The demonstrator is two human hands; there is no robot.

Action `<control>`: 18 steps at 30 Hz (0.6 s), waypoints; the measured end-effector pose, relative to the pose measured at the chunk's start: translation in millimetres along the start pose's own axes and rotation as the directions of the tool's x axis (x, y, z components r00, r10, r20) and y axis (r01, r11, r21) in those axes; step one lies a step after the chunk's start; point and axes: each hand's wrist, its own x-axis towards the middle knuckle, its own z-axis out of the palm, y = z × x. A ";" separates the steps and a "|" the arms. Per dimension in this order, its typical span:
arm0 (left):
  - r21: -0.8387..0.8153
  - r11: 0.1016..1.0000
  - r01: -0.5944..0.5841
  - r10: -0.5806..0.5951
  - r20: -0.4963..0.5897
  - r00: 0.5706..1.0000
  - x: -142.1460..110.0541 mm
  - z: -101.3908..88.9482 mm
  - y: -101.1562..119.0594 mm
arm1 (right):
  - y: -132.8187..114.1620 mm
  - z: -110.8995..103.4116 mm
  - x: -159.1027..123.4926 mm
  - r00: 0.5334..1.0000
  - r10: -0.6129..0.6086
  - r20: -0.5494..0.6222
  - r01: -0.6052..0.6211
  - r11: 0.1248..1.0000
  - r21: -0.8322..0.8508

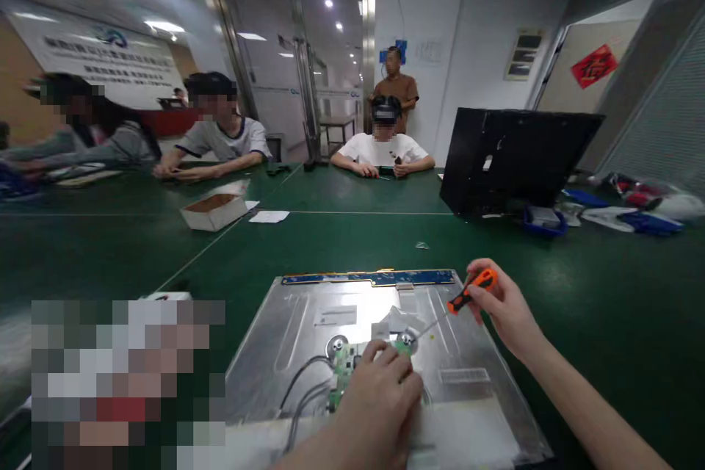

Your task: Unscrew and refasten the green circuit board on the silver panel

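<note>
A flat metal display panel (297,316) lies on the table in front of me, with a blue circuit strip (330,278) along its far edge. On the panel's middle sits a green circuit board (344,363), partly hidden under my left hand (380,389), whose curled fingers hold it. Dark cables (300,382) run from the board's left side. My right hand (499,301) is closed around an orange and black screwdriver (472,291). Its thin shaft slants down to the left, and the tip is at the board's right end, near a round metal mount (407,340).
A black monitor-like housing (512,161) stands at the back right beside a blue tray (544,222). An open white box (216,210) and a paper slip (269,217) lie at the back left. Several people are around the green table (352,242); another person, blurred, is close on my left.
</note>
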 end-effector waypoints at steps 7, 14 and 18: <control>-0.028 1.000 0.009 -0.008 0.012 1.000 1.3 -2.0 1.7 | -5.3 15.6 -1.7 0.988 -0.155 -0.022 0.150 0.978 -0.146; -0.022 0.999 0.030 -0.029 0.014 0.999 2.4 -1.5 1.0 | -31.2 48.1 -26.8 0.776 -0.590 0.223 0.609 0.609 -0.508; -0.036 0.999 0.034 -0.033 0.030 0.999 2.0 -1.1 -0.3 | -12.2 48.0 -41.6 0.735 -0.650 0.193 0.649 0.592 -0.478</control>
